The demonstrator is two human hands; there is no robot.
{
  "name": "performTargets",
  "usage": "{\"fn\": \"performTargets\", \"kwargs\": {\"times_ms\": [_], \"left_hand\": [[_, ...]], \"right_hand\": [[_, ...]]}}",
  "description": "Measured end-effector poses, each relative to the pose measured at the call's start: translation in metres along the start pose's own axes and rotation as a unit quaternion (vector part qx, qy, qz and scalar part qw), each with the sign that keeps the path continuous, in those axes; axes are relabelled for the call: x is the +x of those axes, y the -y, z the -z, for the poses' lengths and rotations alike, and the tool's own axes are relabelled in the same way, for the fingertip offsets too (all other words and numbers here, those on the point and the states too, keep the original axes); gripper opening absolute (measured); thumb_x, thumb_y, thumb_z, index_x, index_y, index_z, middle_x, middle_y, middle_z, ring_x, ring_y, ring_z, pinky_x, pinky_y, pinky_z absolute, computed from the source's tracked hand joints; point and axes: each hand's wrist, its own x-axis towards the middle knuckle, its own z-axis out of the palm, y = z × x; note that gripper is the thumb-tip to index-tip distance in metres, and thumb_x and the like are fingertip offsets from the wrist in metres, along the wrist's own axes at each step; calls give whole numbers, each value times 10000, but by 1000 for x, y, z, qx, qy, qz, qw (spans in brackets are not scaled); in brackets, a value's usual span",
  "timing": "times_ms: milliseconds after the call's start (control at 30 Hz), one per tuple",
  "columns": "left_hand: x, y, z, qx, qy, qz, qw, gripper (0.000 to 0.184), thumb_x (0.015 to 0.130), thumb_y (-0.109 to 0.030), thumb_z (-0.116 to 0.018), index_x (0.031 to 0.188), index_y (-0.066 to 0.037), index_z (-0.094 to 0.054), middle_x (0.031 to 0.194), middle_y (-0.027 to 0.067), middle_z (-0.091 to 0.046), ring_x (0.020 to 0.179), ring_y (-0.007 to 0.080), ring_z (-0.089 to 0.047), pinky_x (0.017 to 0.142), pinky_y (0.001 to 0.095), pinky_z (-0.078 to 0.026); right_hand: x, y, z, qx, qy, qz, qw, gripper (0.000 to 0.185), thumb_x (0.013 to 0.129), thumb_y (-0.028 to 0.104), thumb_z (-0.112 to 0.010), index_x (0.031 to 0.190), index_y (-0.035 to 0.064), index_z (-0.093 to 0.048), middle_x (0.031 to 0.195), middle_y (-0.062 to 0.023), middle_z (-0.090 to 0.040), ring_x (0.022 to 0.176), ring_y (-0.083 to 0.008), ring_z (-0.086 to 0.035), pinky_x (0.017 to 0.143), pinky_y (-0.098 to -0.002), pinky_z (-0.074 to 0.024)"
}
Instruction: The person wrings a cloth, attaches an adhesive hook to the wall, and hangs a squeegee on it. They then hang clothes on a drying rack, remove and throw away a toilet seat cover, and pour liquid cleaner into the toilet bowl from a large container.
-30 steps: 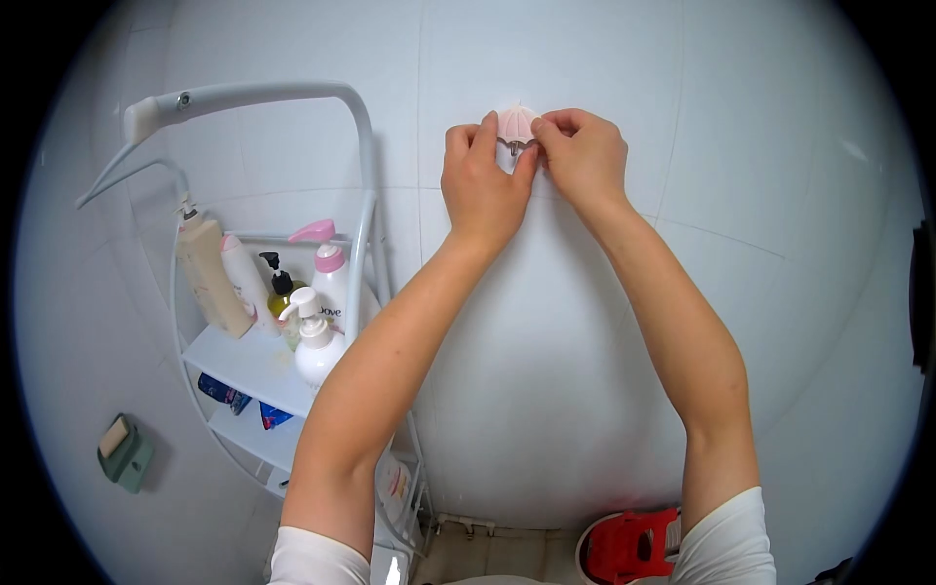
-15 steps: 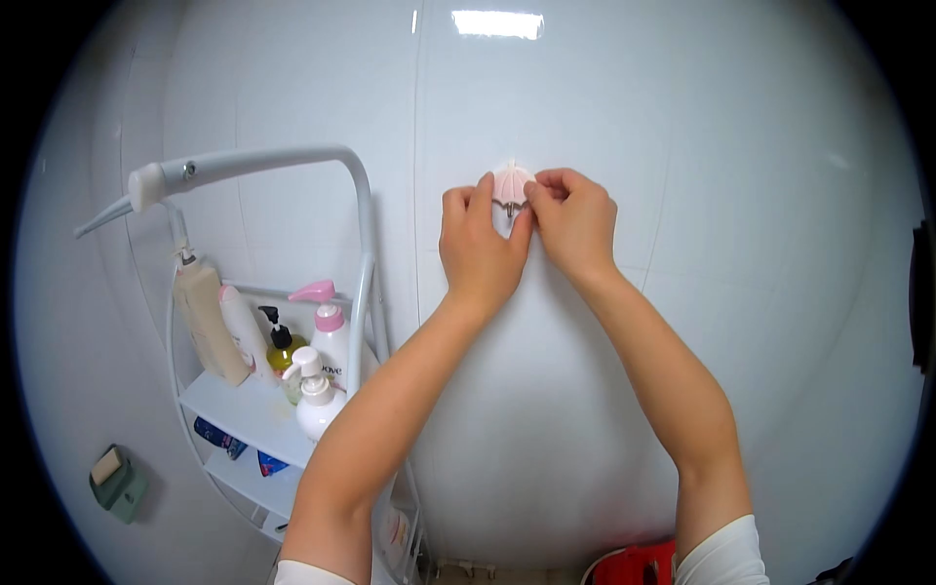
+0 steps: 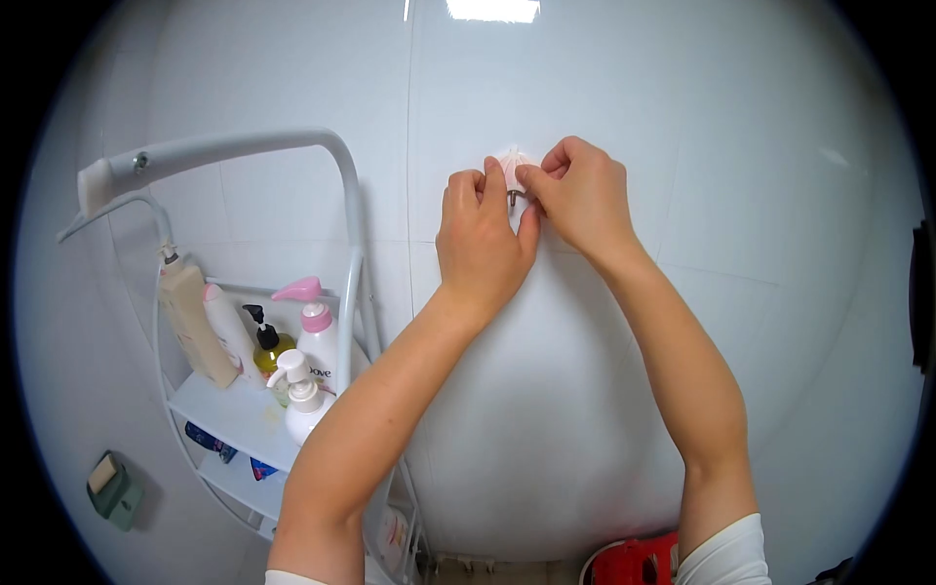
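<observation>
A pale pink umbrella-shaped wall hook (image 3: 513, 164) with a small metal handle lies against the white wall, partly covered by fingers. My left hand (image 3: 483, 242) grips it from the left and below, index finger along its left edge and thumb under its lower right. From the right, my right hand (image 3: 591, 200) pinches its edge, with the thumb over the pink face. The right fingertips behind the hook are partly hidden.
At left stands a white metal rack (image 3: 234, 408) holding several bottles, including a pink-topped pump bottle (image 3: 317, 336). A green soap dish (image 3: 117, 495) with a soap bar hangs on the left wall. Something red (image 3: 634, 563) is low at the bottom right.
The view has shifted slightly, so the rack sits lower and further left. My right thumb now covers more of the hook's face; both hands stay at the hook.
</observation>
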Motion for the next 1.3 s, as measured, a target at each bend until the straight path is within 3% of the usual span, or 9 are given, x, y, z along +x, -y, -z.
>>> {"fn": "performTargets", "kwargs": {"times_ms": [267, 467, 567, 700, 900, 1000, 1033, 1167, 1300], "left_hand": [[-2, -3, -2, -6, 0, -9, 1000, 594, 745, -159, -718, 1233, 122, -527, 1026, 164, -489, 919, 275, -534, 681, 342, -495], [-16, -14, 9, -33, 50, 94, 994, 703, 771, -149, -682, 1349, 115, -382, 1231, 231, -431, 1105, 350, -451, 919, 425, -427], [-30, -37, 23, -68, 33, 157, 985, 744, 787, -136, -662, 1396, 98, -304, 1331, 248, -382, 1223, 357, -393, 998, 434, -372], [-73, -78, 44, -202, -41, 317, 926, 696, 790, -104, -640, 1387, 73, -330, 1347, 225, -411, 1268, 323, -403, 1001, 411, -375], [-235, -104, 91, -340, 82, 244, 904, 482, 807, -177, -675, 1184, 77, -514, 1152, 208, -587, 1039, 309, -587, 931, 388, -450], [-285, -103, 103, -357, 161, 335, 857, 350, 791, -130, -685, 1105, 2, -601, 1081, 166, -632, 988, 305, -612, 854, 390, -491], [-291, -101, 104, -354, 175, 347, 851, 315, 809, -127, -663, 1097, -10, -608, 1047, 162, -637, 955, 308, -610, 834, 398, -490], [-334, -90, 105, -372, 267, 417, 785, 367, 824, -106, -653, 1174, -19, -585, 1155, 158, -591, 1030, 296, -593, 874, 387, -481], [-377, -101, 100, -410, 250, 496, 723, 313, 851, -132, -652, 1140, -27, -596, 1125, 132, -608, 1015, 277, -594, 868, 383, -479]], "right_hand": [[12, 1, 14, -47, 76, -12, 996, 278, 754, 223, -733, 683, -8, -594, 637, -135, -633, 581, -234, -618, 551, -352, -495], [17, 37, 30, -297, 92, 6, 950, 332, 715, 291, -787, 861, 30, -644, 778, -125, -669, 729, -233, -640, 627, -351, -497], [27, 26, 9, -250, -80, 303, 916, 477, 694, 356, -801, 1025, 57, -631, 1065, -182, -632, 1017, -277, -587, 838, -386, -465], [65, 25, -30, -219, -127, 478, 841, 594, 722, 407, -773, 1175, 73, -582, 1335, -256, -439, 1270, -397, -373, 1061, -500, -266], [65, 15, -52, -279, -107, 467, 832, 548, 800, 465, -677, 1213, 121, -570, 1353, -226, -436, 1304, -386, -349, 1108, -521, -226], [64, 14, -50, -287, -93, 492, 816, 573, 801, 478, -670, 1225, 109, -561, 1365, -202, -436, 1326, -377, -334, 1102, -530, -241], [69, 23, -46, -336, -5, 461, 821, 664, 888, 501, -549, 1323, 5, -476, 1421, -313, -314, 1388, -442, -189, 1120, -634, -97], [65, 22, -38, -323, -29, 480, 815, 648, 874, 478, -565, 1288, -15, -496, 1374, -341, -354, 1360, -467, -235, 1110, -627, -138], [69, 5, -49, -347, -99, 491, 793, 638, 872, 473, -568, 1268, -23, -508, 1343, -341, -380, 1344, -466, -263, 1114, -607, -153]]}}
